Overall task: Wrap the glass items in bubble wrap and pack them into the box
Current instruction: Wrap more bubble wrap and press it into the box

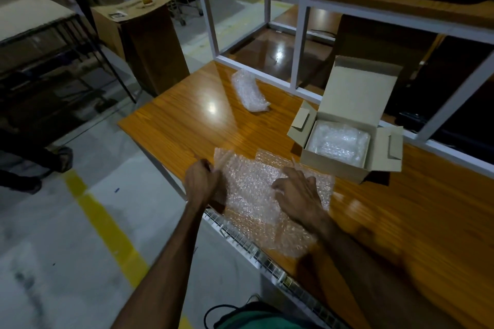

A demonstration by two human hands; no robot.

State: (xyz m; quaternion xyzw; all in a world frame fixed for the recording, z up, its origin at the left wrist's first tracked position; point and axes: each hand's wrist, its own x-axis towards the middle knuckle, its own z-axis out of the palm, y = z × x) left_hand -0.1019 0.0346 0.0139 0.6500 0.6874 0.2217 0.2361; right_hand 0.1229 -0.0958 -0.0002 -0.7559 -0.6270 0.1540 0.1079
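Glossy wooden table [187, 125], matt cardboard box [358, 93], clear bubble wrap [254, 195].

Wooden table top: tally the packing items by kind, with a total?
Flat clear bubble-wrap sheet, under both hands: 1
Bubble-wrapped bundles: 2 (one loose on the orange wooden table, one inside the box)
Open brown cardboard box: 1
Total: 4

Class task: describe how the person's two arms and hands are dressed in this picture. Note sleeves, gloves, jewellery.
Both forearms are bare up to the frame edge, with no sleeve in view. The left hand and right hand wear no gloves. No watch, ring or band is visible, though the picture is dim and blurred.
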